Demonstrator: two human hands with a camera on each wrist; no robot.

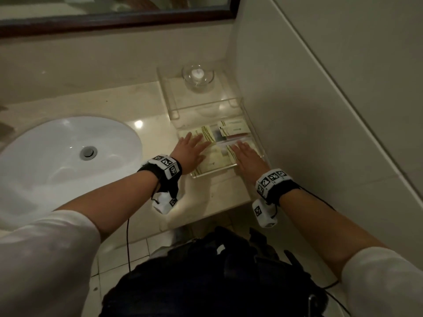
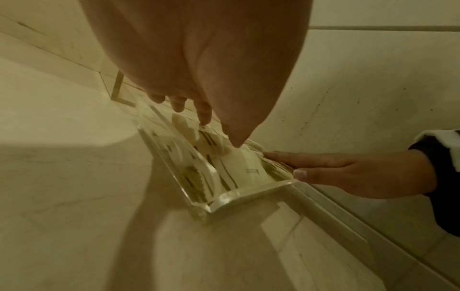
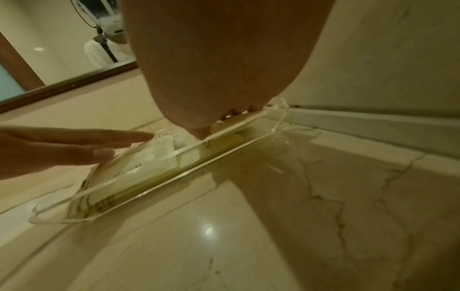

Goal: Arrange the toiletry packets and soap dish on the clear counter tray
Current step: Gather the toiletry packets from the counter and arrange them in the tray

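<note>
From the head camera, we are laying our left hand and right hand flat, fingers straight, on the packets in the clear tray's near section on the counter; the soap dish is sitting on its raised far shelf. Left wrist: fingertips touching packets. Right wrist: we are pressing down, gripping nothing.
</note>
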